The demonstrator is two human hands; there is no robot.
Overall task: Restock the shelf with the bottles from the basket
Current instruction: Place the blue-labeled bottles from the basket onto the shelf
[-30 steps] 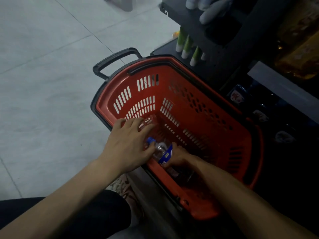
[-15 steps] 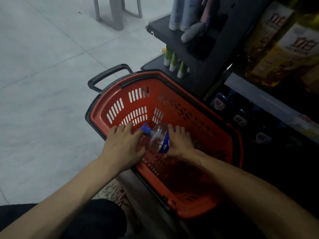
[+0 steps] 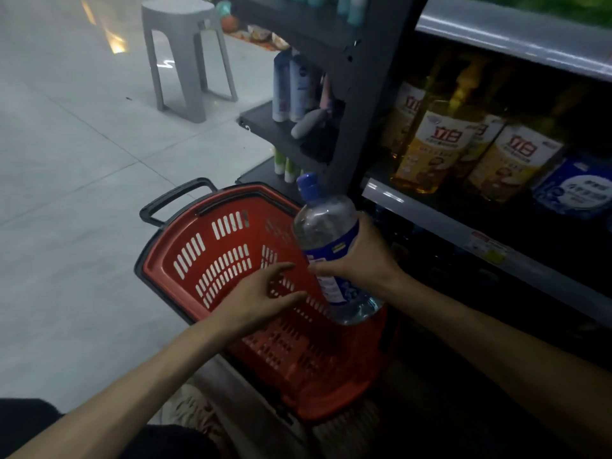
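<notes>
**Over the red shopping basket [image 3: 165, 260], a water bottle [image 3: 326, 233] in a one-handed hold**

Above the basket's right side, the large, clear, blue-capped water bottle was held tilted, its base just over the rim. A slip was judged the main risk: the bottle looked full and heavy, and only one hand was wrapped round its smooth label, so it could be dropped into the basket. If swung carelessly rightward, it could be knocked against the dark shelf upright [image 3: 364, 94] or the yellow detergent bottles [image 3: 437, 140] on the shelf [image 3: 430, 220]. The left hand [image 3: 261, 294] was spread over the basket, fingers nearly straight, nothing grasped, just beside the bottle. The right hand [image 3: 367, 260] was clasped round the bottle's middle, thumb pointing left.
</notes>
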